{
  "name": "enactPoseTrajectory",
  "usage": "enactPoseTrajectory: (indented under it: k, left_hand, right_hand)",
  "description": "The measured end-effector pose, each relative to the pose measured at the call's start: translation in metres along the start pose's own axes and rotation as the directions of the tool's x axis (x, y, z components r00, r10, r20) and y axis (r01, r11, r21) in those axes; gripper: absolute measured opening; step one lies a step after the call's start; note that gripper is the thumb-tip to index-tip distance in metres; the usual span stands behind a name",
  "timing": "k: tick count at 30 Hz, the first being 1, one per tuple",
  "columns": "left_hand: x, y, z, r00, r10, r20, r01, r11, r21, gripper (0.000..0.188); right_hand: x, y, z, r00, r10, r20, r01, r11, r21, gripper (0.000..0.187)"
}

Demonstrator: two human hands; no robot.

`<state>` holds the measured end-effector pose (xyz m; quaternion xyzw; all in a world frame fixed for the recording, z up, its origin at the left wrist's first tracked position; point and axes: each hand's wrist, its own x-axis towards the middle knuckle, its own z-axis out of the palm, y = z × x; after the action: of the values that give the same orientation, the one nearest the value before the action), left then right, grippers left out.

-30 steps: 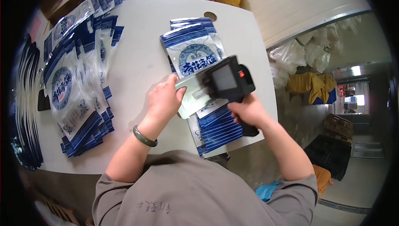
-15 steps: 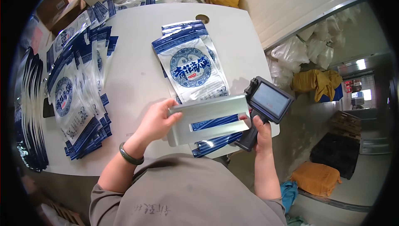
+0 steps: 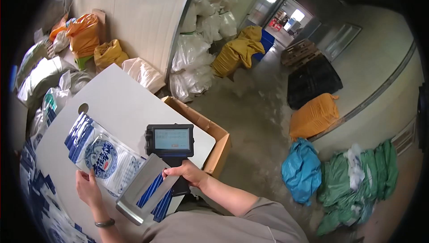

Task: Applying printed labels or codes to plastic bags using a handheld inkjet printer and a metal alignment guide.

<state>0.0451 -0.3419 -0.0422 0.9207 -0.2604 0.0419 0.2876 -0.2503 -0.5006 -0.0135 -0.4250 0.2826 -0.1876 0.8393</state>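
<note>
My right hand point(image 3: 190, 173) is wrapped round the grip of a black handheld inkjet printer point(image 3: 152, 147) with a lit screen. The printer stands beside a slotted metal guide plate point(image 3: 129, 194), tilted over the lower end of a bag stack. Blue bag ends show through the slot. The top blue-and-white packaging bag point(image 3: 125, 164) lies flat with its blue end at the far left. My left hand point(image 3: 87, 188), with a dark bangle on its wrist, is by the bag's left edge. Its fingers are curled together; whatever is between them is hidden.
More blue-and-white bags point(image 3: 49, 198) are heaped along the left of the white table point(image 3: 129, 95). An open cardboard box point(image 3: 219, 153) stands against its right edge. Sacks line the wall behind. Blue point(image 3: 301, 169) and green bags point(image 3: 353, 185) lie on the floor at right.
The view has swung right. My left hand has let go of the metal plate and moved to the bag's left edge. The printer stays in my right hand beside the plate.
</note>
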Motion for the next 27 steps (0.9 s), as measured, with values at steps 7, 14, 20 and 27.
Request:
enactPoseTrajectory:
  k: [7, 14, 20, 27]
  left_hand:
    - [0.012, -0.009, 0.020, 0.985, 0.144, -0.095, -0.170, 0.899, -0.404, 0.029]
    - [-0.002, -0.001, -0.030, 0.934, 0.245, -0.258, -0.281, 0.953, -0.113, 0.013]
    - [0.004, -0.060, -0.139, 0.879, -0.284, -0.384, -0.191, 0.527, -0.828, 0.033]
    - [-0.063, -0.321, -0.233, 0.778, -0.423, -0.465, 0.432, 0.897, -0.092, 0.039]
  right_hand:
    - [-0.005, -0.010, -0.002, 0.999, -0.006, -0.032, 0.007, 1.000, 0.030, 0.026]
    - [0.008, 0.015, 0.000, 0.976, 0.213, -0.041, -0.213, 0.977, -0.008, 0.026]
    - [0.001, 0.006, -0.047, 0.986, 0.083, -0.143, -0.086, 0.996, -0.014, 0.025]
    - [0.009, 0.017, -0.040, 0.998, 0.061, -0.008, -0.059, 0.986, 0.157, 0.019]
